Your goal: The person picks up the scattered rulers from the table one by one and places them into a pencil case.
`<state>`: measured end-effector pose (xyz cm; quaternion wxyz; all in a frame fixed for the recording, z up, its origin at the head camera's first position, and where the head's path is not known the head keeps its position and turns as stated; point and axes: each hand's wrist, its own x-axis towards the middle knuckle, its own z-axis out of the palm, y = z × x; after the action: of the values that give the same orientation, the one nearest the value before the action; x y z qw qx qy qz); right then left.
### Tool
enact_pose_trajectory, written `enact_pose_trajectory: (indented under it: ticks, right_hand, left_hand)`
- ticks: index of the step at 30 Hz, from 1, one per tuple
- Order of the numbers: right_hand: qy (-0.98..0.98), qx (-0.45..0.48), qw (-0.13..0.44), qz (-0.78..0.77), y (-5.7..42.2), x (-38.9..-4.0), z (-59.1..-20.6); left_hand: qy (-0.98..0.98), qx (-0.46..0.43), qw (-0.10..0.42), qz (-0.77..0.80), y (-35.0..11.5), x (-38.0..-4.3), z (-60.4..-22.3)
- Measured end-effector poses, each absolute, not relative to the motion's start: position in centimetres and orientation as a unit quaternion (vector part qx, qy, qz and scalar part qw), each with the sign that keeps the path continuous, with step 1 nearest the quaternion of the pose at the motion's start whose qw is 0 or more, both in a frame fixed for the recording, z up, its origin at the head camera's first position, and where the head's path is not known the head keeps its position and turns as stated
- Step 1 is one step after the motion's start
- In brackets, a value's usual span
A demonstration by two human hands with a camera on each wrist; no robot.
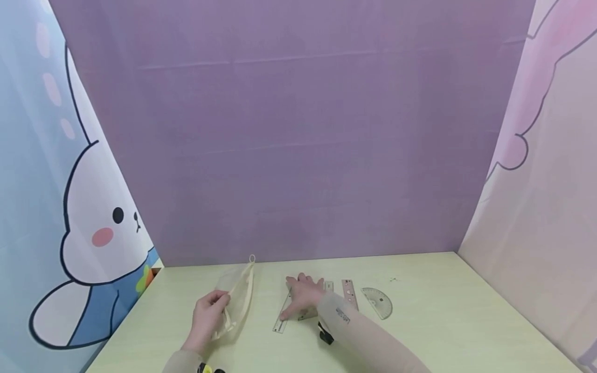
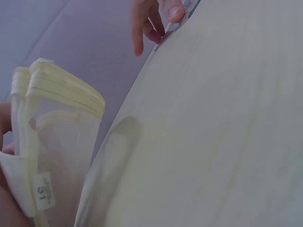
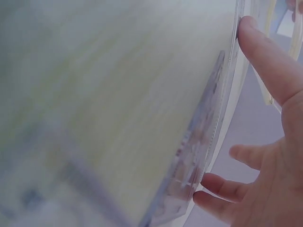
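The left hand (image 1: pixel 207 317) pinches a sheer pouch (image 1: pixel 240 299) while the spread right hand (image 1: pixel 304 295) apparently touches a clear ruler (image 1: pixel 280 326).

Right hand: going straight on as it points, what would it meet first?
Probably the purple backdrop; the translucent bag lies close on the left, and depth is unclear.

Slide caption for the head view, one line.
Left hand grips a sheer pouch; right hand is spread over a clear ruler, with a protractor lying farther right.
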<state>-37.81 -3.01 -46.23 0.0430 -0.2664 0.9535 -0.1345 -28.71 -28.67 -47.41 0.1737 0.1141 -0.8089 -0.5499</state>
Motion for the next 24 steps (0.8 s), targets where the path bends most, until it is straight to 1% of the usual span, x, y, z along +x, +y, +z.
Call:
enact_pose_trajectory:
  ticks: [5,12,16,18,24]
  right_hand:
    - [0.948,-0.270,0.053,-0.161,-3.3,-37.9,-46.2]
    - [0.938,-0.276,0.089,-0.191,-3.9,-37.9,-46.1]
    - [0.933,-0.279,0.100,-0.206,-4.0,-38.2,-46.3]
    - [0.935,-0.274,0.098,-0.201,-4.0,-38.4,-46.4]
    - [0.956,-0.224,0.060,-0.178,-3.9,-39.3,-46.6]
  left_hand:
    - [-0.800,0.119,0.169,-0.564,-28.7,-28.6,-47.8]
    - [-0.780,0.120,0.168,-0.591,-28.7,-28.6,-48.2]
    - [-0.779,0.121,0.168,-0.592,-28.7,-28.7,-48.4]
    - [-0.780,0.123,0.168,-0.591,-28.7,-28.7,-48.4]
    - [-0.787,0.123,0.168,-0.581,-28.7,-28.6,-48.4]
